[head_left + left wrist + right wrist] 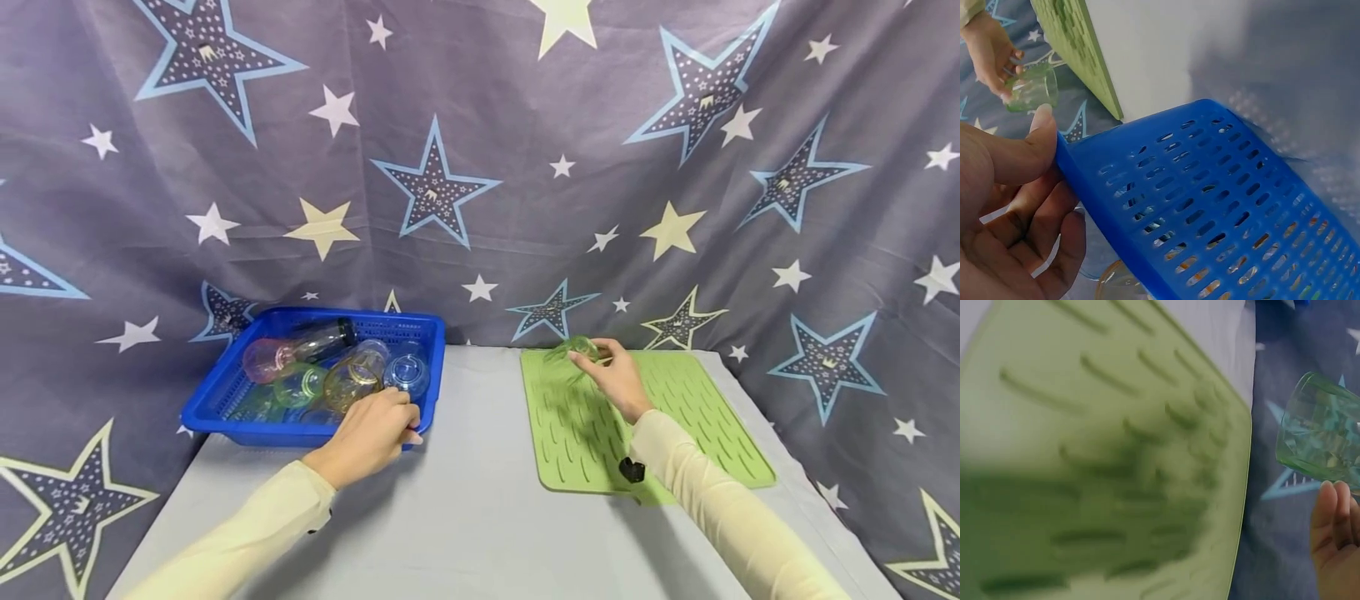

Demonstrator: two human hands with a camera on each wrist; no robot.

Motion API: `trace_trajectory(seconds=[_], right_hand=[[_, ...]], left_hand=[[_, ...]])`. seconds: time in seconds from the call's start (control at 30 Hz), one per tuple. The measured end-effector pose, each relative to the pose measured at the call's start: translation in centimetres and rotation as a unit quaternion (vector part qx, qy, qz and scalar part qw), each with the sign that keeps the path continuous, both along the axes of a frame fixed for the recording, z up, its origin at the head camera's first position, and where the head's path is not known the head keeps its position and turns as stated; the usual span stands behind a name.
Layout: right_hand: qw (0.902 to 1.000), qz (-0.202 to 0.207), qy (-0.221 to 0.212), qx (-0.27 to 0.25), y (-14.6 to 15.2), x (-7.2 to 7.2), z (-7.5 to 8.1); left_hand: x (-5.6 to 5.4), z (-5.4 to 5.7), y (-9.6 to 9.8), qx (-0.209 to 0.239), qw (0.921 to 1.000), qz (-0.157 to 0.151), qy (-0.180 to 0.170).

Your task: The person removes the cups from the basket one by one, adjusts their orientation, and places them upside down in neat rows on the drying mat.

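Observation:
At the front right corner of a blue plastic basket, my left hand holds the rim between thumb and fingers. The left wrist view shows the thumb on the rim from close up. Farther right, my right hand grips a clear green drinking glass by its base end. That glass is above the far left part of a green ridged mat. In the right wrist view the glass is cut off by the frame's right edge, and fingers press against its side.
Several glasses lie in the basket, among them a pink one, a green one, an amber one and a dark bottle-like one. A star-printed curtain hangs behind the pale table.

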State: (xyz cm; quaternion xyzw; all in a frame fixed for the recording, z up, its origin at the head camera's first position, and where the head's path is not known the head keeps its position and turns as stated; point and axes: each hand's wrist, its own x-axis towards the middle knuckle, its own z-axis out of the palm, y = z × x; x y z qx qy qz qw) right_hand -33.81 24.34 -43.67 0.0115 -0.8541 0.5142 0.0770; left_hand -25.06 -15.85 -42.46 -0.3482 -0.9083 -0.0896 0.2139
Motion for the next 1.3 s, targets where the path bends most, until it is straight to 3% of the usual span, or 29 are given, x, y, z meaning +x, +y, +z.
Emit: trace_trajectory(seconds=[0.53, 0.83, 1.03, 1.3], right_hand=[[0.9949, -0.045, 0.002, 0.091, 6.4, -1.4, -0.3], [0.9820, -0.096, 0.018, 0.162, 8.7, -2.7, 0.3], [0.9760, -0.100, 0.008, 0.193, 10.1, -3.5, 0.5], [0.9668, -0.105, -0.006, 0.233, 12.9, -3.1, 0.8]], left_hand=[[0.5, 0.4, 0.6, -0.003, 0.9999, -0.006, -0.010], [0.4, 0.1, -0.1, -0.002, 1.0000, 0.001, -0.005], [0.5, 0.1, -0.6, -0.007, 1.0000, 0.002, -0.001], [0.2, -0.2, 0.2, -0.005, 1.0000, 0.002, 0.003]])
